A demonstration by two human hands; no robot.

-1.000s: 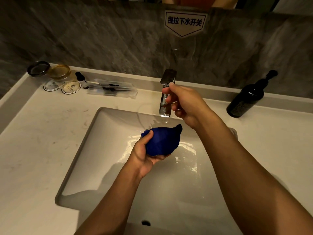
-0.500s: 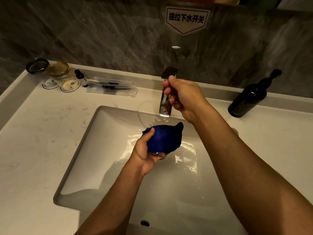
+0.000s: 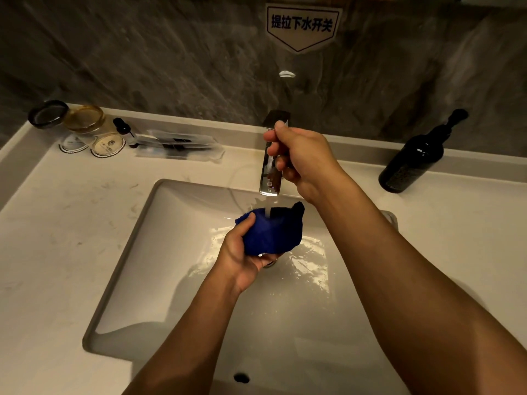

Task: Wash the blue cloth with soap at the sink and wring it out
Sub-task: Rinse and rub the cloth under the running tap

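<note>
My left hand [image 3: 242, 252] holds the bunched blue cloth [image 3: 271, 232] over the middle of the white sink basin [image 3: 171, 266], directly under the spout. A thin stream of water runs from the chrome faucet [image 3: 271, 178] onto the top of the cloth. My right hand [image 3: 302, 158] is wrapped around the faucet's handle above the spout. A dark pump soap bottle [image 3: 413, 161] stands on the counter at the back right, apart from both hands.
Glass jars with lids [image 3: 82, 121], a small dropper bottle [image 3: 125, 132] and a clear packet of toiletries [image 3: 179, 143] sit at the counter's back left. A sign [image 3: 302, 24] hangs on the grey stone wall. The overflow hole [image 3: 241, 377] is at the basin's near wall.
Water now runs from the spout onto the cloth; no stream showed in the earlier frames. Both hands have kept their places, the right on the faucet handle, the left holding the cloth.
</note>
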